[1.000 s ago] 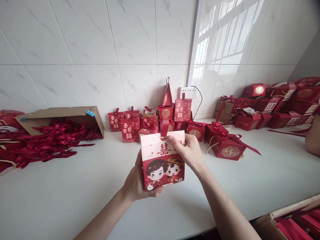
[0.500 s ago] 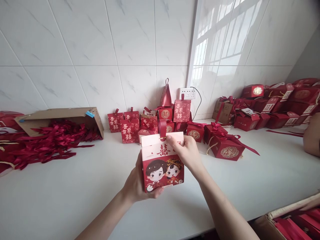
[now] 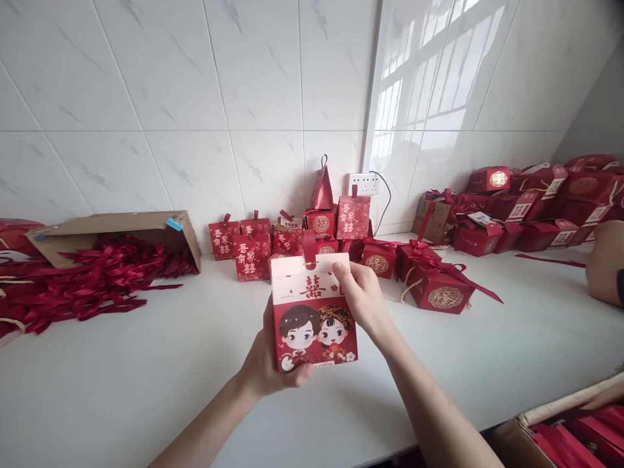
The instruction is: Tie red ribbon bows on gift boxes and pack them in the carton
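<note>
A red and white gift box [image 3: 316, 325] with a cartoon couple on its front is held up over the table between both hands. A red ribbon loop [image 3: 309, 246] rises from its top edge. My left hand [image 3: 273, 357] grips the lower left of the box, its thumb on the bottom front edge and its other fingers hidden behind. My right hand [image 3: 361, 292] is closed on the upper right corner, thumb on the white front flap. Behind the box, several red ribbon-topped gift boxes [image 3: 252, 257] stand on the table.
On the left, a tipped cardboard box [image 3: 114, 224] spills red ribbons [image 3: 92, 286] onto the white table [image 3: 205, 344]. Red boxes [image 3: 531, 208] are stacked at the right, near another person's arm [image 3: 604, 263]. An open carton [image 3: 541, 416] holding red items stands at lower right.
The gift box has shifted slightly left and its front faces me more squarely. Both hands keep hold of it, the right thumb still on the top flap.
</note>
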A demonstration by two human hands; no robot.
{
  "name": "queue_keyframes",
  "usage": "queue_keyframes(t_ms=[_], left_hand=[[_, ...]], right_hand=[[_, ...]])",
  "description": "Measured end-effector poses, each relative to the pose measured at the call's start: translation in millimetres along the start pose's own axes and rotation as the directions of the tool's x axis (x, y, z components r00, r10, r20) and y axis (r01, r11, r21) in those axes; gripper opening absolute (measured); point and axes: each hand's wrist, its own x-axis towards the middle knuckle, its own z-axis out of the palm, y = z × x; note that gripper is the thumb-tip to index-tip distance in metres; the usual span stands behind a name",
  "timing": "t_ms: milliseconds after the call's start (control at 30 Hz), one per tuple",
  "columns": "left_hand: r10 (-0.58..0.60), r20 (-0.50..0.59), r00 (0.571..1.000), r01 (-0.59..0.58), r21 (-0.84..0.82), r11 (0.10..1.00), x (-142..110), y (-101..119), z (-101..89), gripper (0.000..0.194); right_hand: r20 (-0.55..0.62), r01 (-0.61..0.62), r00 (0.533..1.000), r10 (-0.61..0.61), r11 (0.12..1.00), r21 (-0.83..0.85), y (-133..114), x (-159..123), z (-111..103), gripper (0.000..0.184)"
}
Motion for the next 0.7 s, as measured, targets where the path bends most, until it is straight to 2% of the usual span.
queue_keyframes(t_ms=[333,567,700], left_hand=[[-0.079,-0.052,0.996,0.074,-0.102,0.992,4.2,3.5,-1.2,0.090],[-0.044,-0.038,0.998,0.046,0.032,0.998,0.0,-1.4,-2.3,0.099],[-0.012,-0.011,1.000,0.013,0.116,0.993,-0.7,-4.0,-3.9,0.103]], right_hand=[[-0.010,0.045,0.999,-0.044,0.995,0.089,-0.4,1.9,2.6,0.035],[-0.071,0.034,0.997,-0.028,0.995,0.095,1.2,0.5,4.0,0.044],[-0.044,-0.017,0.999,0.020,0.998,0.066,1.8,0.7,3.6,0.049]])
